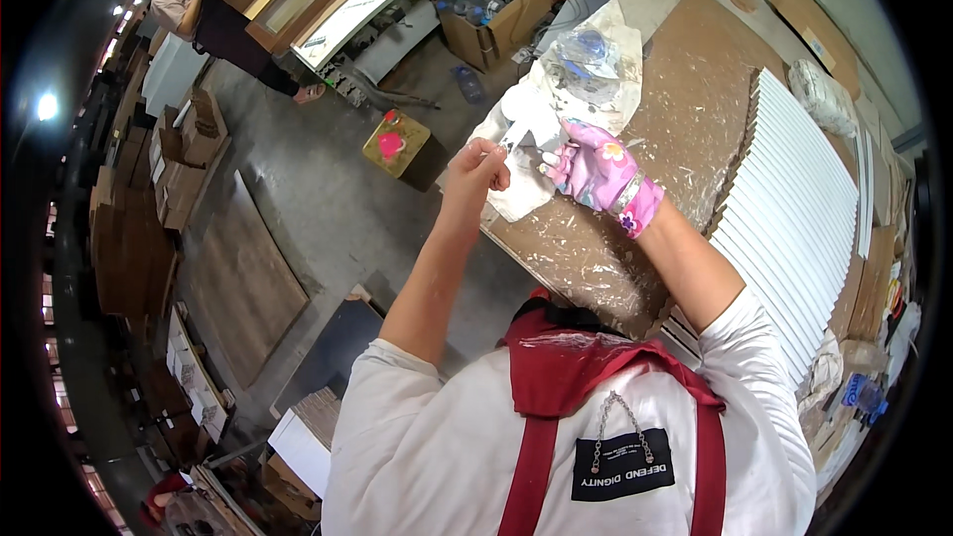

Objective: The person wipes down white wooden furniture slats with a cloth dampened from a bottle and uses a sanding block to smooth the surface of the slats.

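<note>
My left hand point(478, 167) is bare and closed. Its fingertips pinch together beside a white piece point(536, 119), and what lies between them is too small to make out. On my right hand point(601, 171) is a pink glove with a flower print. Its fingers curl around the lower right side of the white piece, whose shape is blocky and uneven with a narrow part towards my left hand. Under both hands lies a stained cream cloth point(516, 194) at the table's left corner. A clear plastic bag or container point(592, 67) with whitish smears rests on the cloth's far part.
The brown board tabletop point(685, 69) is smeared white. White ribbed strips point(784, 228) lie in a row at right. A square yellow tin point(397, 144) stands on the floor, near a cardboard box point(496, 28) of bottles. Far left, another person point(213, 15) handles a brown panel.
</note>
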Available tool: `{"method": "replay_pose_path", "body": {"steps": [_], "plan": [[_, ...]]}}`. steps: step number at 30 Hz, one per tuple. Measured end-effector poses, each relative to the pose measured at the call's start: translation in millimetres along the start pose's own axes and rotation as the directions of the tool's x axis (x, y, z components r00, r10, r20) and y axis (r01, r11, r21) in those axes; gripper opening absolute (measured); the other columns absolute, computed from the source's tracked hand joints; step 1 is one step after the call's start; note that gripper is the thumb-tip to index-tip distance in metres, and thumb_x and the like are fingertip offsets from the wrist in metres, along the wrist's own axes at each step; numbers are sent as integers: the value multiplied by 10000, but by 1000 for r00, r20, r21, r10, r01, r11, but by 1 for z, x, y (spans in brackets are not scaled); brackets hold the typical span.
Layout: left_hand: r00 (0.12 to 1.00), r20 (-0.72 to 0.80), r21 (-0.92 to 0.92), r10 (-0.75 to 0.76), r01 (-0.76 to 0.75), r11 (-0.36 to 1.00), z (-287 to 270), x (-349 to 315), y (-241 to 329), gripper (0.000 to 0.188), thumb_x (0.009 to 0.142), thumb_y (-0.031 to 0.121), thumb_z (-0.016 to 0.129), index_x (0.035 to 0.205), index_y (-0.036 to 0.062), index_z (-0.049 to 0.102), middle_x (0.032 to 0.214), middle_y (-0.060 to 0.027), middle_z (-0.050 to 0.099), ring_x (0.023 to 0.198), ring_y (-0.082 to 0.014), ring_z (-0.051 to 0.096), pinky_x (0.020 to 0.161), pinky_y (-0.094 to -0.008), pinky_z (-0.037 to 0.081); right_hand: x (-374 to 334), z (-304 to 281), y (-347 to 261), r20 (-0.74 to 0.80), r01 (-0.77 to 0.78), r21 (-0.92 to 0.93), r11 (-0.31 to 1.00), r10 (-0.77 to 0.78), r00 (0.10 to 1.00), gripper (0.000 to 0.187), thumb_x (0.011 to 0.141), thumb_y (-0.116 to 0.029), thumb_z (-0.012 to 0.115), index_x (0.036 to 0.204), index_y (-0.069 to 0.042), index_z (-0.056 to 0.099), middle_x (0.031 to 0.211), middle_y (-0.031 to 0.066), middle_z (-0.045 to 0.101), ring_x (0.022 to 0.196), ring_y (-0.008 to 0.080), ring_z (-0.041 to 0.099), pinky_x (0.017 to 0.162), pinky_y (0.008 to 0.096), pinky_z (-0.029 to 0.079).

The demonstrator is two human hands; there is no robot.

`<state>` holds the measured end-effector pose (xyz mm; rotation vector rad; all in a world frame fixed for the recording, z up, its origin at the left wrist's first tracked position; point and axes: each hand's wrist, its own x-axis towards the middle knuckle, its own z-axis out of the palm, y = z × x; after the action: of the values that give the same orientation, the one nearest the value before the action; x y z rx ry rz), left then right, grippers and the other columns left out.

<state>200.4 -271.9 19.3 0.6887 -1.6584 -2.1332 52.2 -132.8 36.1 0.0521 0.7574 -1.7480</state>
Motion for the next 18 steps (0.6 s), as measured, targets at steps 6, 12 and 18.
{"method": "replay_pose_path", "body": {"steps": [6, 12, 18], "plan": [[996, -74, 24, 41, -40, 999, -2, 17, -4, 108, 909, 145, 580, 845, 80, 522, 627, 0, 556, 591, -63, 477, 592, -216, 361, -2, -1, -5, -14, -56, 43, 998, 56, 998, 136, 921, -181, 597, 967, -57, 568, 726, 50, 572, 703, 221, 638, 654, 380, 566], [989, -115, 284, 90, -54, 957, -13, 20, 5, 140, 902, 134, 568, 805, 46, 521, 594, -5, 553, 550, -57, 476, 547, -222, 376, 0, -2, -19, 23, 66, -231, 971, -62, 998, 182, 906, -174, 621, 1058, -88, 570, 929, 54, 640, 756, 173, 640, 739, 301, 541], [947, -27, 707, 320, -208, 676, -7, 33, 42, 156, 865, 133, 581, 814, -13, 558, 565, -44, 524, 532, -79, 467, 527, -265, 383, 39, -1, -42, 15, 251, -626, 738, -310, 951, 265, 852, -109, 683, 1073, -43, 553, 950, 30, 619, 849, 110, 611, 757, 274, 509]]}}
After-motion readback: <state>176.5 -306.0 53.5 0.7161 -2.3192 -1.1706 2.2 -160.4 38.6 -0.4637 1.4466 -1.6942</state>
